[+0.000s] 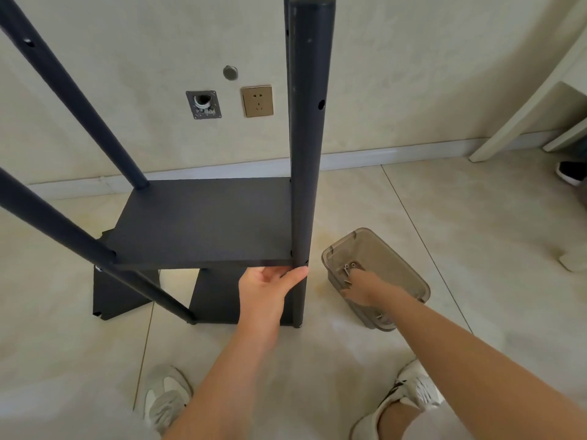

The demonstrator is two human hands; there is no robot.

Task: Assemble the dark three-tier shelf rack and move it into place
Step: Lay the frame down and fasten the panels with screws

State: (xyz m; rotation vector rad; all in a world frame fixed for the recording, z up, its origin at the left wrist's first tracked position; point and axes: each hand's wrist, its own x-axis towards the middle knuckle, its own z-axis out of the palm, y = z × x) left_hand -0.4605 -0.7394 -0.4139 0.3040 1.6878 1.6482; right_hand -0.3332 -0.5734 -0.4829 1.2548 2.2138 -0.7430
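The dark rack stands on the tiled floor with several round posts rising from it; the near right post (pixel 306 147) is upright. A dark shelf board (pixel 203 223) sits between the posts, above a lower board (pixel 216 296). My left hand (pixel 270 287) supports the shelf board from beneath at its front right corner, thumb against the near right post. My right hand (pixel 359 287) reaches down into a clear smoky plastic box (pixel 397 265) that holds metal screws (pixel 349 268); its fingertips are at the screws, and I cannot tell whether they grip one.
Another dark panel (pixel 117 293) lies on the floor at the left. The wall behind has a socket (pixel 257 101) and a pipe opening (pixel 203 104). A white furniture leg (pixel 521 115) and a black shoe (pixel 571 173) are at right. My shoes (pixel 165 398) are below.
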